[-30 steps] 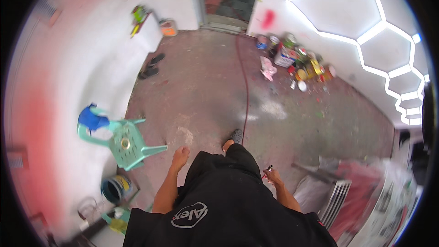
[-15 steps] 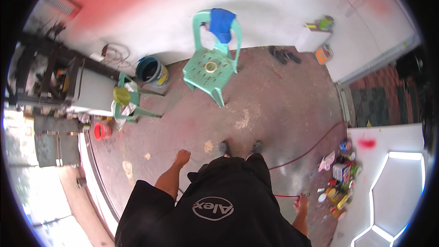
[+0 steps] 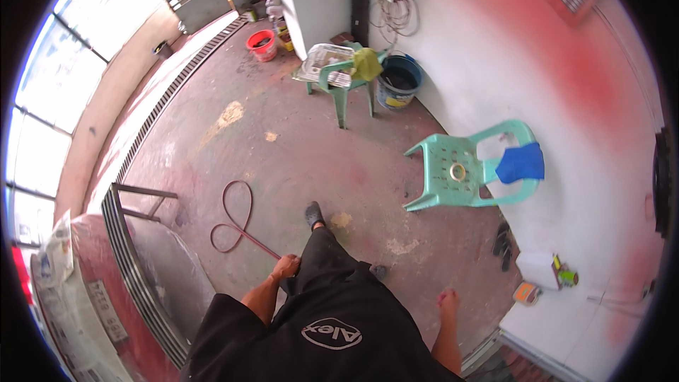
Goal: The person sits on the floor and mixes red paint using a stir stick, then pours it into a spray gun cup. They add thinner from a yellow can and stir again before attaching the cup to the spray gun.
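Note:
My left hand [image 3: 286, 267] is closed, in front of my left thigh. A dark red hose [image 3: 240, 228] makes a loose loop on the floor and runs up to that hand; whether the fingers grip it or it passes behind them is hidden. Low on the right, away from my body, my right hand [image 3: 447, 301] is curled closed, and I cannot make out anything in it. Ahead to the right is a light green plastic chair [image 3: 440, 182]. A blue cloth [image 3: 521, 163] hangs over its backrest, and a tape-like ring [image 3: 457, 172] lies on the seat.
A second green chair [image 3: 340, 105] carries a tray and a yellow-green cloth, beside a dark-mouthed bucket [image 3: 398, 83]. Farther left is a red bucket [image 3: 262, 46]. A metal stand [image 3: 134, 262] and a plastic-covered car [image 3: 106, 297] flank me at left. Dark sandals [image 3: 503, 246] lie by the right wall.
My view has turned left, so the chair with the blue cloth now appears farther right. The looped hose, stand and covered car have come into view; the pile of cans has left it.

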A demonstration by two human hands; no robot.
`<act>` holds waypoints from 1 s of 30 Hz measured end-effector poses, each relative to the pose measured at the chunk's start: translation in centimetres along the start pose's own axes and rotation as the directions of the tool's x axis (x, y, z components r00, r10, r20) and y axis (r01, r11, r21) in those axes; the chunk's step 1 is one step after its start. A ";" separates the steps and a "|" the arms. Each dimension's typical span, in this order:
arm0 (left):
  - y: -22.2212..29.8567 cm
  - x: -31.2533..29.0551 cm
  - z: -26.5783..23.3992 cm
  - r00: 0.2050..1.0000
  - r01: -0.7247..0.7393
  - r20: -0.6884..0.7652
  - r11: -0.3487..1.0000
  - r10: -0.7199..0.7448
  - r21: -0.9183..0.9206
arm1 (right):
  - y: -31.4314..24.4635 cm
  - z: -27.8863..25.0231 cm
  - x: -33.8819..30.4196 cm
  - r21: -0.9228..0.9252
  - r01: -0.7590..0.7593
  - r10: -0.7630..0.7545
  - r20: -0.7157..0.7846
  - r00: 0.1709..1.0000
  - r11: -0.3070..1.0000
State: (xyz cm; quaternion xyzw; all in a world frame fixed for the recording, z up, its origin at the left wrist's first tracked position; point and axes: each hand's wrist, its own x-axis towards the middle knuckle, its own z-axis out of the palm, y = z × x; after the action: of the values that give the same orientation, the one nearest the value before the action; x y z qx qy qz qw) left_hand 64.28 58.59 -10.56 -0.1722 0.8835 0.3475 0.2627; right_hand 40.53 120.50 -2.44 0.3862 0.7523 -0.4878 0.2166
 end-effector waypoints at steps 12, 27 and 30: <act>-13.4 -4.7 -3.2 0.575 0.341 -0.013 0.255 -0.818 -0.905 | -24.9 32.7 -1.1 -0.529 0.207 0.003 0.369 0.930 0.823; -30.8 2.9 -33.5 0.343 0.074 0.160 -0.143 -0.926 -0.987 | -47.9 91.4 -12.3 -0.634 0.691 0.001 0.737 0.676 0.348; -34.2 2.0 -35.5 0.303 0.163 0.186 -0.142 -0.935 -0.976 | -53.6 104.1 -14.9 -0.645 0.668 -0.005 0.718 0.696 0.371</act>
State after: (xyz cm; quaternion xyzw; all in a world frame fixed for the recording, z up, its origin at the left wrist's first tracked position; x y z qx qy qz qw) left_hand 67.13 9.42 -7.62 -0.7951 0.3011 0.5207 -0.0774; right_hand 1.83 9.06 -6.36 -0.1397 0.8412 -0.1562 0.4985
